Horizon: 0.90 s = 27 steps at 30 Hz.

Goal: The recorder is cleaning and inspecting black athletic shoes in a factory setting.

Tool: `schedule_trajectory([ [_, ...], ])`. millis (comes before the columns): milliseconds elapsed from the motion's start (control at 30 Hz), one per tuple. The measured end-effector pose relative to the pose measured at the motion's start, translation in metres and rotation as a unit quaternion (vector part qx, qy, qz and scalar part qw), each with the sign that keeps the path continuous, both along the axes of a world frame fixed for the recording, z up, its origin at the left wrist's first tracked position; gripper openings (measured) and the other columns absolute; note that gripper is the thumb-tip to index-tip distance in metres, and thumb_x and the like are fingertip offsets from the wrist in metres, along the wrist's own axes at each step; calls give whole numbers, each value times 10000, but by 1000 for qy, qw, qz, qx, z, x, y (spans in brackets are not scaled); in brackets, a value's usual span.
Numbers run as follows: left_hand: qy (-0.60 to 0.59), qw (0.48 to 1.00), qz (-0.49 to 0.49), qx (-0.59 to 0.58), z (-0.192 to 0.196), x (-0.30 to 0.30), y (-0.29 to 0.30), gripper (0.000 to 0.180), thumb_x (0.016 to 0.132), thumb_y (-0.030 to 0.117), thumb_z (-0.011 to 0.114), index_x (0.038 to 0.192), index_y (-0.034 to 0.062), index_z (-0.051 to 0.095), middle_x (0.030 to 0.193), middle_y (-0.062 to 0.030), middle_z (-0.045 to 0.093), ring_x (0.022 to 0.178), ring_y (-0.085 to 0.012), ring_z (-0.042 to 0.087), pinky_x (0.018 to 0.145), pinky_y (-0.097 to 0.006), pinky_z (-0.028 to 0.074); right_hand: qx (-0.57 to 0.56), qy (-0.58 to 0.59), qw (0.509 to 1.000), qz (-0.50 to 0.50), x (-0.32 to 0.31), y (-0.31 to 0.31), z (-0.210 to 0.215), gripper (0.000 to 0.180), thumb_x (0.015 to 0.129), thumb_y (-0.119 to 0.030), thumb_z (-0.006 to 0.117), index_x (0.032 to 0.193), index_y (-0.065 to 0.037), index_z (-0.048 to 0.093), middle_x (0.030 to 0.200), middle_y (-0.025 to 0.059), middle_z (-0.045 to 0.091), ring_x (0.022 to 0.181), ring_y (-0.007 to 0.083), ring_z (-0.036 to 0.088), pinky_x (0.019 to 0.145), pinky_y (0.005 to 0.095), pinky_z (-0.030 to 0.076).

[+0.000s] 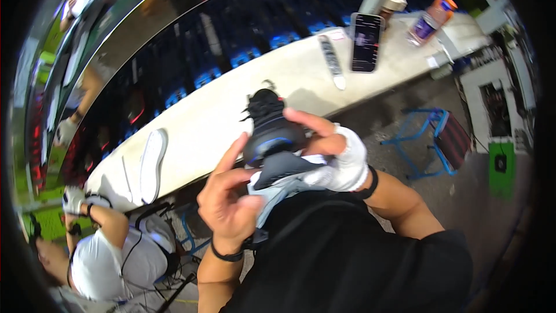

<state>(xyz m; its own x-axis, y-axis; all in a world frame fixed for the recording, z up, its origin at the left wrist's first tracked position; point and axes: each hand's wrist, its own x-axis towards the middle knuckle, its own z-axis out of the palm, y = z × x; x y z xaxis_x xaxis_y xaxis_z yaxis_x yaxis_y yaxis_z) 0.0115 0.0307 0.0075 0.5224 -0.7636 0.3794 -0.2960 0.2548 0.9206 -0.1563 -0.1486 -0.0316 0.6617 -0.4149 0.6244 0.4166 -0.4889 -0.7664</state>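
A black lace-up shoe (271, 122) is held between both hands at the bench's near edge, its laces on the far side. My left hand (229, 200), bare, has its fingers along the shoe's left side, the thumb standing apart. My right hand (339, 156) wears a white glove that leaves the fingertips bare; it grips the shoe's right side with the index finger stretched along it. Below the shoe's near end is a grey and pale blue piece (284, 177); I cannot tell whether it belongs to the shoe.
On the pale bench (202, 104) lie a white shoe sole (153, 165), a phone (366, 43), a patterned strip with a white tip (332, 62) and an orange-capped bottle (431, 21). A dark conveyor (231, 40) runs behind. A blue-framed stool (431, 139) stands right; a co-worker (110, 249) sits left.
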Motion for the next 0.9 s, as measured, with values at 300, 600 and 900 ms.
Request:
schedule_trajectory([
  [300,-203,979,10,2,3,5,-5,421,896,334,929,976,-4,692,1336,-341,728,841,-294,825,735,-325,643,-33,0,999,-27,-7,3,-10,493,787,-213,1002,1068,-52,631,1509,351,617,1195,410,771,929,409,628],
  [600,-169,985,3,19,0,4,0,431,877,290,954,939,4,637,1284,-320,759,864,-287,830,726,-321,644,-29,0,999,-33,-10,5,-15,487,813,-157,987,1068,-59,585,1452,346,662,1128,410,794,884,414,638],
  [900,-68,996,10,52,5,31,12,374,910,177,907,905,7,573,1236,-335,771,1044,-311,825,902,-355,636,-64,4,994,-84,32,10,-4,439,749,-246,1009,937,-24,681,1351,230,753,1029,346,820,813,379,670],
])
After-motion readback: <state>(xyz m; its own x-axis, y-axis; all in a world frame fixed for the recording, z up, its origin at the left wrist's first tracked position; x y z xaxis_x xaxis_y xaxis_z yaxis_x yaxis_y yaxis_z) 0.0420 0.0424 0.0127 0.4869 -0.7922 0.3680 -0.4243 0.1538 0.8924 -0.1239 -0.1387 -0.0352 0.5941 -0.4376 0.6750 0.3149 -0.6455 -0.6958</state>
